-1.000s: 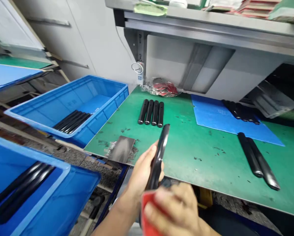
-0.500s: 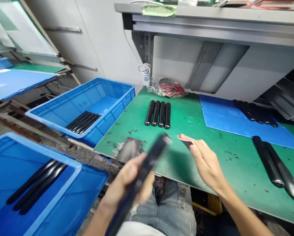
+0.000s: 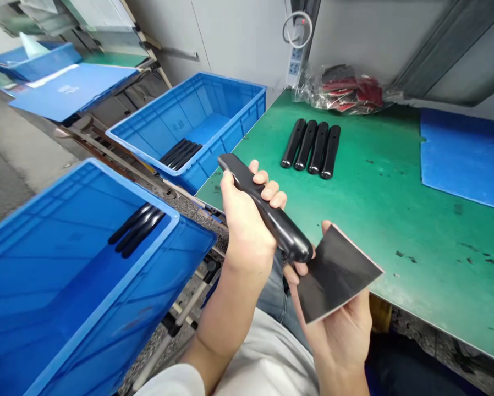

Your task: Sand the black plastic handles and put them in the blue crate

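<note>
My left hand (image 3: pixel 242 220) is wrapped round a glossy black handle-shaped part (image 3: pixel 267 212), holding it slantwise in front of the green bench edge. The part's lower end rests against a dark square abrasive sheet (image 3: pixel 335 272) with a pinkish rim. That sheet lies in the palm of my right hand (image 3: pixel 338 324), pinched by thumb and fingers. Several more black parts (image 3: pixel 312 144) lie side by side on the green mat (image 3: pixel 395 220) beyond my hands.
Two blue crates stand to the left: a near one (image 3: pixel 65 275) and a far one (image 3: pixel 197 118), each with a few black parts inside. A plastic bag of red and black sheets (image 3: pixel 346 88) lies at the back. A blue mat (image 3: pixel 465 157) lies at right.
The view has dropped and moved closer. My left hand turned the black part round and brought it in. My right hand came back from the mat, now holding the dark sheet under the part's end.
</note>
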`<state>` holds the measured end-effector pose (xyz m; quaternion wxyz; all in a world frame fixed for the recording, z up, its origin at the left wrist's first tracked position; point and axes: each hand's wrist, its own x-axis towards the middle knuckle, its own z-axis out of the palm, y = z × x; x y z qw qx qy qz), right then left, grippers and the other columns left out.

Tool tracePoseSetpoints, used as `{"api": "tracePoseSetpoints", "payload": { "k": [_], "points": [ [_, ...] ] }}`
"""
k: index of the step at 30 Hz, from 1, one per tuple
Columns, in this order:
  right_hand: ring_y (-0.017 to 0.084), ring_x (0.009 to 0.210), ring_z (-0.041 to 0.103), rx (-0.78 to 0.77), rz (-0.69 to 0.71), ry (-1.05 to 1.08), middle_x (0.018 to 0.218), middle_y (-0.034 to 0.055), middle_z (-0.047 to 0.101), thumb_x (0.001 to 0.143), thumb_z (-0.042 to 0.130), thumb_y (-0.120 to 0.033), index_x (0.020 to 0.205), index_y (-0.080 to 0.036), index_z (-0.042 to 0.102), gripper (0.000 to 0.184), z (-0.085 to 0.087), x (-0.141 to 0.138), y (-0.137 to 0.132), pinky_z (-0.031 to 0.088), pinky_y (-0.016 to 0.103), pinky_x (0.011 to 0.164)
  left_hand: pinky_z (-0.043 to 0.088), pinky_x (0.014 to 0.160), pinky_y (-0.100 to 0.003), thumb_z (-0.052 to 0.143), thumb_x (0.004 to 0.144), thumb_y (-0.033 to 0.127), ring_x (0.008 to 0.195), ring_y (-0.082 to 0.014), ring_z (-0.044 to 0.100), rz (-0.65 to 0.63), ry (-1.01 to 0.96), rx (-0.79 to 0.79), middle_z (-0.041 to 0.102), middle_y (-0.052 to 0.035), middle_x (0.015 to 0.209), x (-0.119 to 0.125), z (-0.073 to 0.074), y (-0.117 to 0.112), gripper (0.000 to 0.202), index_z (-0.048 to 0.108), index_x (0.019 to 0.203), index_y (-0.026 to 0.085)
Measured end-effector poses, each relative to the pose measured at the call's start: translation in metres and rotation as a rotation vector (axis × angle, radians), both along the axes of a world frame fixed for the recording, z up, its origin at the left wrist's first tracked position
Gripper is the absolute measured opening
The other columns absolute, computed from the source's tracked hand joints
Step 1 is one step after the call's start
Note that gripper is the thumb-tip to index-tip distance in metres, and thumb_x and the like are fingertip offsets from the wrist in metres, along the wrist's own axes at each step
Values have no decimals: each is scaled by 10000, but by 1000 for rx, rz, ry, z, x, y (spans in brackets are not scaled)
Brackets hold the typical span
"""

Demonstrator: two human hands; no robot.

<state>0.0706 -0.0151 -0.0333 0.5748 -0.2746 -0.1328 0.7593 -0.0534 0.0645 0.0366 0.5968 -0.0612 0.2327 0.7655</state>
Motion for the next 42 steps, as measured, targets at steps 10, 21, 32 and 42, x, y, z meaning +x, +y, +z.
{"api": "tracePoseSetpoints", "payload": {
  "k": [10, 21, 32, 42],
  "points": [
    [120, 720, 379, 59, -169, -114, 826, -37, 347, 759, 861, -484, 837, -236, 560, 398, 10, -4, 0, 446, 226, 709, 296, 451, -199, 306, 1023, 440, 469, -73, 360, 177, 119, -34, 386, 47, 668, 4, 4, -6, 277, 403, 877, 226],
    [117, 650, 472, 241, -526, -531, 757, -46, 503, 695, 896, -421, 800, -222, 589, 380, 6, -16, 38, 446, 255, 633, 318, 411, -152, 231, 1062, 357, 434, -51, 347, 20, -108, -1, 362, 42, 626, -2, -2, -7, 323, 394, 832, 199],
    [183, 887, 640, 291, -627, -699, 912, -8, 628, 760, 853, -358, 888, -208, 677, 264, 14, -18, 50, 528, 360, 868, 372, 475, -115, 167, 1051, 117, 472, -32, 380, -31, -105, -25, 315, 37, 644, -21, -18, -3, 352, 312, 739, 196],
    [218, 866, 677, 346, -275, -732, 814, -8, 579, 854, 728, -398, 762, -262, 655, 180, 31, -21, 18, 566, 411, 803, 356, 459, -150, 171, 1048, 131, 451, -69, 381, -9, 33, -69, 292, 31, 626, -18, -13, -1, 344, 386, 790, 205]
  ]
}}
